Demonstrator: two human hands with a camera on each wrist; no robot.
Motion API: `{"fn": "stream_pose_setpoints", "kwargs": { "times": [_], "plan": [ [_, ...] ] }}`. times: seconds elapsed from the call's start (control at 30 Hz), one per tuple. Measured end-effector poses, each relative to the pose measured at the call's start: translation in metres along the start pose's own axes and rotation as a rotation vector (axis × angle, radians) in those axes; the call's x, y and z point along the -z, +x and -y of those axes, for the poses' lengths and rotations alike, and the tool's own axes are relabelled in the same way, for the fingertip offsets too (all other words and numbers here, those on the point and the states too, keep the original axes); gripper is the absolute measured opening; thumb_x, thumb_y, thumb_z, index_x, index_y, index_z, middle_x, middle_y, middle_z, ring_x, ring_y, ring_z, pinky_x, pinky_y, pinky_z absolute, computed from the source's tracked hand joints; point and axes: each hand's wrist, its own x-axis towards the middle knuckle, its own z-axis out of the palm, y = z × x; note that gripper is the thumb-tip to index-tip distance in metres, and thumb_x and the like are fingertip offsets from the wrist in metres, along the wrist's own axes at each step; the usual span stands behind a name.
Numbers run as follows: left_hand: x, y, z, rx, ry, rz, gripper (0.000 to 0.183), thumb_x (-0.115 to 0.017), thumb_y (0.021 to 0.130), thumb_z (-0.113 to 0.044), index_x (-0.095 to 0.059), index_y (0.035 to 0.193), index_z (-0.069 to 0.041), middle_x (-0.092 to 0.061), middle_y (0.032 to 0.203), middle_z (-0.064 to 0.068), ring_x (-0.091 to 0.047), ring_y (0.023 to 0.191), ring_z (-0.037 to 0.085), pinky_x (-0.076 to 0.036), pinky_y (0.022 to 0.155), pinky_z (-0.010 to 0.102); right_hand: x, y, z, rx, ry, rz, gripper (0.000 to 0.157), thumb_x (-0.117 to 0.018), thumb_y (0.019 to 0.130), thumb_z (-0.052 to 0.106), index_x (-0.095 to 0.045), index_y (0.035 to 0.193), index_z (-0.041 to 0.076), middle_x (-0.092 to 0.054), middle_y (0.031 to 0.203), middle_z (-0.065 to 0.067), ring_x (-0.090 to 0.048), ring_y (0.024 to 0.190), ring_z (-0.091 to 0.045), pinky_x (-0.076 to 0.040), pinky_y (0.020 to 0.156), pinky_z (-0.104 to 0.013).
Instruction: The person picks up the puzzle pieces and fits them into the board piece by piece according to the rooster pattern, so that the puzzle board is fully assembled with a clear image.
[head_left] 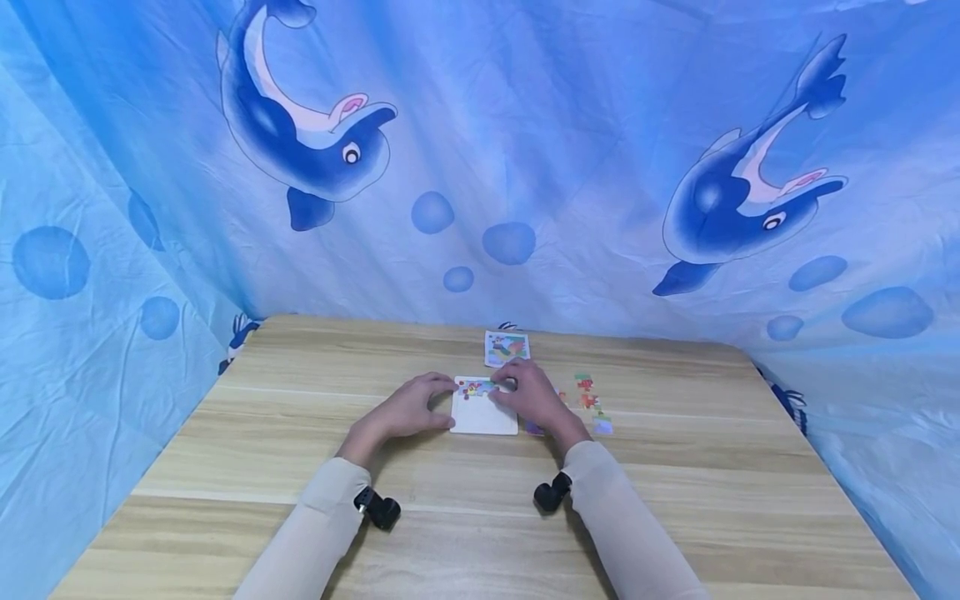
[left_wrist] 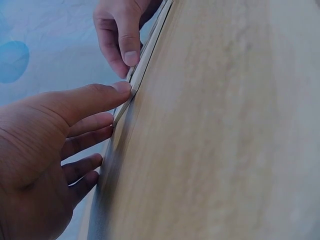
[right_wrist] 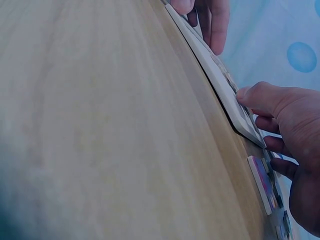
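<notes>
A white puzzle board (head_left: 483, 419) lies on the table, a row of colourful puzzle pieces (head_left: 472, 389) along its far edge. My left hand (head_left: 408, 407) spans the board's left side, thumb at the near corner and fingertips by the far one. In the left wrist view, that thumb (left_wrist: 102, 99) touches the board's edge with the fingers extended. Over the board's far right part, my right hand (head_left: 531, 393) has thumb and index finger on a puzzle piece (head_left: 491, 386) at the row's right end, mostly hidden by the fingers. The right wrist view shows the right thumb (right_wrist: 260, 95) low at the board.
Several loose puzzle pieces (head_left: 602, 424) lie right of the board, some partly behind the right forearm. Beyond the board is a picture card (head_left: 504, 348) near the table's (head_left: 360, 350) far edge. A blue dolphin-print cloth (head_left: 480, 167) hangs behind and at both sides.
</notes>
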Motion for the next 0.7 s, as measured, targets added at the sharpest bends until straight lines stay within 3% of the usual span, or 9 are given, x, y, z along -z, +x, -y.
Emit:
{"fn": "stream_pose_setpoints", "kwargs": {
  "times": [0.4,0.7],
  "plan": [
    [-0.0004,0.0004,0.0010,0.008,0.004,0.001,0.065,-0.081,0.087,-0.026,-0.060,0.144,-0.005,-0.056,0.149,0.016,-0.050,0.141,0.038,-0.040,0.121,0.055,-0.0017,0.0026,0.0003,-0.025,-0.019,0.005,0.021,-0.081,0.090,0.025,-0.080,0.110,0.018,-0.071,0.119,-0.001,-0.061,0.122,-0.027,-0.052,0.107,-0.048],
    [0.0001,0.0004,0.0004,0.008,0.007,0.002,0.065,-0.082,0.086,-0.026,-0.060,0.143,-0.004,-0.056,0.149,0.017,-0.051,0.141,0.038,-0.040,0.121,0.056,-0.0003,0.0017,0.0029,-0.036,-0.018,0.020,0.022,-0.081,0.090,0.025,-0.080,0.110,0.018,-0.070,0.116,0.000,-0.061,0.118,-0.026,-0.052,0.104,-0.047]
  ]
}}
